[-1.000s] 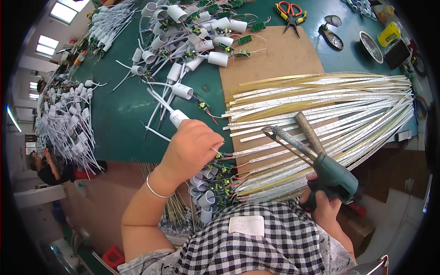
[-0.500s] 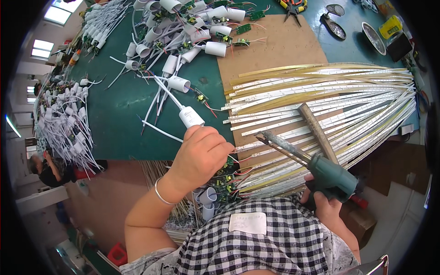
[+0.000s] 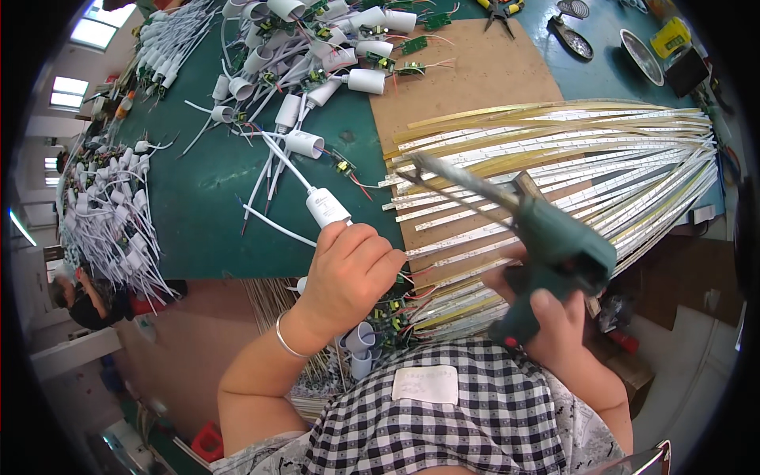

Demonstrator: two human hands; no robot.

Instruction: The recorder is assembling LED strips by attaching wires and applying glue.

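My left hand (image 3: 355, 269) is closed at the lower end of a white plastic end cap (image 3: 328, 206), which has a white cable running up from it. Its fingertips are hidden, beside the wires at the ends of the strips. In my right hand (image 3: 554, 321) is a green pistol-shaped soldering gun (image 3: 566, 245), slightly blurred, its long metal tip pointing up and left over the LED strips (image 3: 491, 229). These white and yellow strips fan out from the right across a brown board (image 3: 467, 75). Small circuit boards (image 3: 389, 317) with wires lie between my left wrist and the strips.
More white caps with cables and circuit boards (image 3: 366, 81) are heaped at the back, and another pile (image 3: 111, 206) lies at the left. A wooden bar (image 3: 529, 186) rests on the strips. Pliers (image 3: 499, 12), a solder stand (image 3: 571, 39) and a metal dish (image 3: 641, 57) sit far right.
The soldering gun has come up and its tip has swung up and left over the strips, covering part of the wooden bar. My left hand stays almost in place, still at the cap.
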